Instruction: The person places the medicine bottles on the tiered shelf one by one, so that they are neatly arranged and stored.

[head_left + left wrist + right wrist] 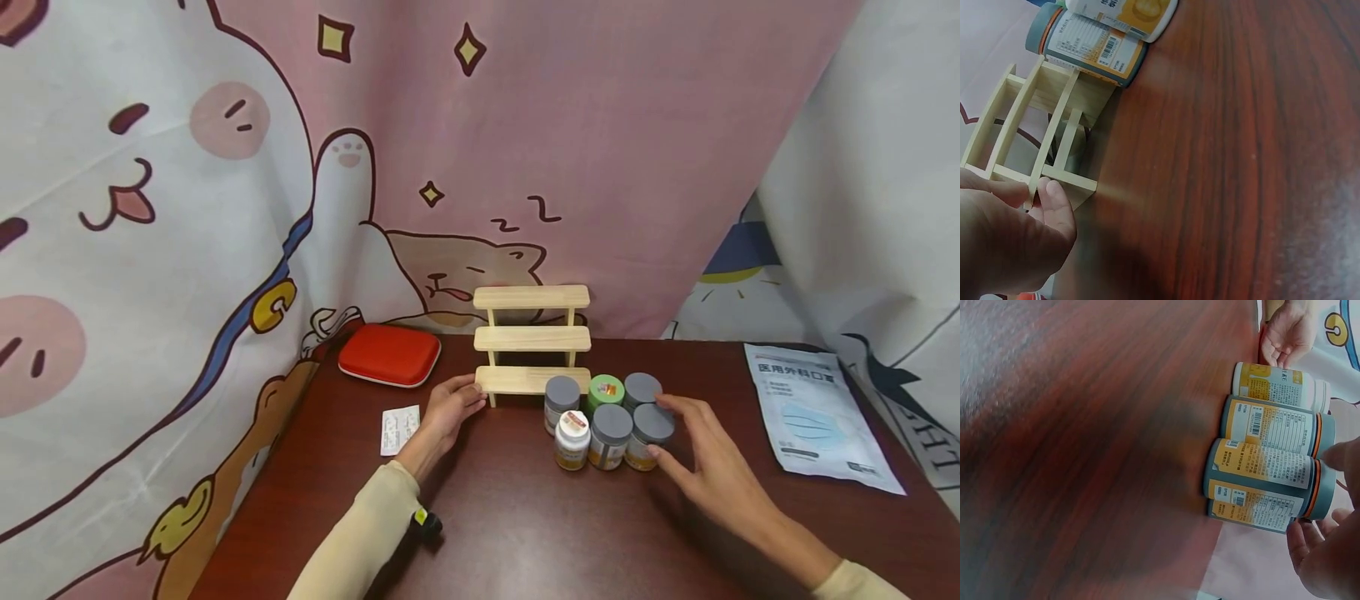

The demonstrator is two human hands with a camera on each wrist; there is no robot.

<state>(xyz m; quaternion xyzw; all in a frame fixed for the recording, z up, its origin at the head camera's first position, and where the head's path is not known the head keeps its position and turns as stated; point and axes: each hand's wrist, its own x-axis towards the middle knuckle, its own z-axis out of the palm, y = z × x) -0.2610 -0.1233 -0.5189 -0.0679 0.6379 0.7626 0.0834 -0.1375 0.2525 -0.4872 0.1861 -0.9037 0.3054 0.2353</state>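
My left hand (pixel 447 410) pinches the pale-wood three-tier stand (pixel 532 338); from here I can't tell whether my right hand (pixel 708 458) grips the round grey-lidded jar (pixel 651 425).

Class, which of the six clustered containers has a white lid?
The white plastic bottle, front row left; its neighbours are four grey-lidded round jars and one green-lidded round jar.

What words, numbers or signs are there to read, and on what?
"医用外科口罩": flat white plastic mask packet; finer print too small.
"Z", "Z": pink cartoon cloth backdrop.
Too small or blurred: labels on the round grey-lidded jars, white round bottle, green round lid, white rectangular blister pack.
Unclear: letters on the grey-white cloth at right.
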